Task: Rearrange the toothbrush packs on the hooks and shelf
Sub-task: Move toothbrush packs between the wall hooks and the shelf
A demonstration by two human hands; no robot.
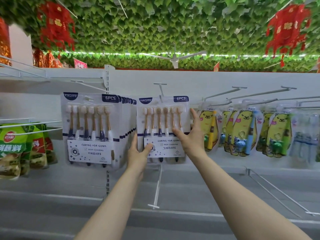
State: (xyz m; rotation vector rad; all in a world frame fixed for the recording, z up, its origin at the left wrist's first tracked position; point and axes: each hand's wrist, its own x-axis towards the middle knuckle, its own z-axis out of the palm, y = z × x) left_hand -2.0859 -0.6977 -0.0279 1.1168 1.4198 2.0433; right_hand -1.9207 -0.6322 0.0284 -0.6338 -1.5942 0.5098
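Left hand [138, 153] and right hand [192, 137], each in a thumb-front pinch on the flat, glossy, rectangular toothbrush pack [162, 118].

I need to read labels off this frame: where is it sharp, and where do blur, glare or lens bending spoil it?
Head view: print on the held toothbrush pack and on the stack left of it reads sharp; the yellow bear packs toward the right edge are smeared; the shelf edge bows from the wide lens; the light strip under the leaves is blown out.
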